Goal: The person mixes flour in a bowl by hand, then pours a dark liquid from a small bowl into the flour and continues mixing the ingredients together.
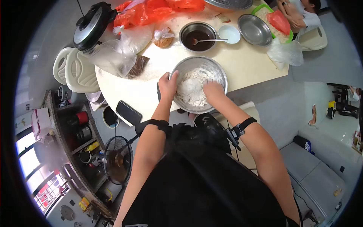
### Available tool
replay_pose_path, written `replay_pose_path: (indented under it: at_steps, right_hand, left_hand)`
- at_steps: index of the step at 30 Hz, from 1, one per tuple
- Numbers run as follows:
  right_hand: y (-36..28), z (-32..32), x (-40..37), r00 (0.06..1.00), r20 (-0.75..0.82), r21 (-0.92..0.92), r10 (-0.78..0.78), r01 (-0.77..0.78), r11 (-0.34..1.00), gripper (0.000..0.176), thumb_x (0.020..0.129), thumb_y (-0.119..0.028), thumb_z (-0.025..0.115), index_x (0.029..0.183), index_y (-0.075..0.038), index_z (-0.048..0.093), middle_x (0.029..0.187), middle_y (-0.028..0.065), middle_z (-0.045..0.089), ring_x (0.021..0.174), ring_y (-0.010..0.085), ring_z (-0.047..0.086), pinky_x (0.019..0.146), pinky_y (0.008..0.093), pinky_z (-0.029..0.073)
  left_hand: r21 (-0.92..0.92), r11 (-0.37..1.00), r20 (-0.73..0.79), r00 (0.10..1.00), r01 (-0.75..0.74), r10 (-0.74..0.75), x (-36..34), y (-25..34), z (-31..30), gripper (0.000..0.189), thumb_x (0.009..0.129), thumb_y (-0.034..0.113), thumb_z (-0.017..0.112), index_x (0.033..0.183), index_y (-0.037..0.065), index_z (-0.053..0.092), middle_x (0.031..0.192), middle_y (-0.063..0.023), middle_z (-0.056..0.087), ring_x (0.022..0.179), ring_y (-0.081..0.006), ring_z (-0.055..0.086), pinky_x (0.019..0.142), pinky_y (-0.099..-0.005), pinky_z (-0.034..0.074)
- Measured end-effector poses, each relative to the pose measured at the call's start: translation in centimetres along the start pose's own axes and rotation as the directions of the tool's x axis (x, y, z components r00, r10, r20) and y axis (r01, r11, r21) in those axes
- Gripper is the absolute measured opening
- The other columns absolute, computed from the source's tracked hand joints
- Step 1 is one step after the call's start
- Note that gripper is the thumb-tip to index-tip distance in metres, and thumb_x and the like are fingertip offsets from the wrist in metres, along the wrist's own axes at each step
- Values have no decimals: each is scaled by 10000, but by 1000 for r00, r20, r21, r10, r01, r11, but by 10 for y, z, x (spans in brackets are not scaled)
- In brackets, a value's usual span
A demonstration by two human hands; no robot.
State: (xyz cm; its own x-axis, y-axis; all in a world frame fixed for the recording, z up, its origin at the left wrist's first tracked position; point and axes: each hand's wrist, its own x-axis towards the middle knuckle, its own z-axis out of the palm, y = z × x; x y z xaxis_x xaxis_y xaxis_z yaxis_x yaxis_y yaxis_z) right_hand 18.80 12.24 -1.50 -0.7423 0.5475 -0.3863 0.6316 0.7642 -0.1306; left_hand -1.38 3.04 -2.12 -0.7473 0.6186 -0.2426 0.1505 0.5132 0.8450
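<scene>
A metal bowl (198, 59) holding white, crumbly flour or dough (191, 87) is at the table's front edge. My left hand (168, 85) grips the bowl's left rim, thumb on the rim. My right hand (213, 90) is inside the bowl at its right side, with the fingers sunk in the flour and hidden. Just behind stands a steel bowl of dark liquid (200, 46) with a spoon (208, 40) across it. A small white bowl (229, 34) sits to the right of that.
Farther right are an empty steel bowl (255, 30) and a green tray (261, 8). Plastic bags (130, 38), a brown packet (138, 66) and a phone (129, 112) are on the left. A fan (118, 159) stands below left; another person (302, 17) sits at the upper right.
</scene>
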Motion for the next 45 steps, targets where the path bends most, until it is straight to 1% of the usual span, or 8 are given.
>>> replay_pose_path:
  at_steps: [6,15,16,19,25,30,39,45]
  right_hand:
    - [-3,-2,-4,999,-41,68,24,-21,997,353,777,-39,754,1128,-32,709,1133,180,711,1114,353,675,930,457,582]
    - [1,-4,12,994,-105,63,21,-14,998,397,783,20,715,1171,-6,634,1152,197,687,1091,357,680,896,444,591]
    - [2,-4,12,989,-147,74,1,10,997,375,786,21,704,1154,-9,634,1130,184,687,1084,355,681,887,437,595]
    - [5,-3,15,978,-208,66,-5,19,998,346,782,25,705,1122,-7,648,1122,184,685,1079,346,685,883,443,597]
    - [17,-23,18,978,-206,170,-14,50,984,275,807,21,673,1078,-21,679,1112,181,671,1105,376,648,940,481,557]
    - [17,-40,14,930,-367,299,27,90,950,324,801,10,660,1124,-11,669,1142,213,644,1112,425,614,971,493,517]
    - [-35,-12,15,926,-375,511,39,171,843,338,899,-132,605,1193,33,626,1202,281,599,1200,485,527,1073,542,427]
    - [-54,0,44,903,-429,202,32,62,978,373,921,-246,615,1212,-16,648,1323,200,560,1296,411,470,1064,623,398]
  left_hand:
    - [0,1000,46,999,16,-16,3,5,-10,496,934,378,760,731,-26,557,626,-84,492,628,-156,404,605,-382,414]
    - [110,991,-36,996,-75,79,-3,-1,-8,503,994,445,642,957,-56,669,792,-303,649,747,-450,636,725,-475,492]
    - [136,990,57,997,47,-55,-5,8,-13,497,1028,411,608,1103,-69,708,912,-282,712,852,-384,678,838,-441,513]
    - [68,997,23,999,-28,26,0,-3,-9,493,1056,407,572,1052,-69,699,865,-263,702,804,-355,658,810,-446,510]
    - [39,997,84,994,-67,64,2,-25,-16,512,1065,451,530,967,-38,648,815,-295,640,781,-460,625,743,-481,480]
    - [30,999,78,997,17,-19,3,-17,-21,571,1056,478,553,799,-32,561,670,-210,534,640,-295,472,680,-435,450]
    - [2,1000,2,1000,-16,16,16,24,-17,447,1094,420,505,956,3,589,771,-188,611,727,-285,570,742,-419,474]
    - [29,997,50,996,66,-67,15,25,-16,419,1102,407,455,1028,11,571,859,-250,660,841,-421,661,773,-497,489]
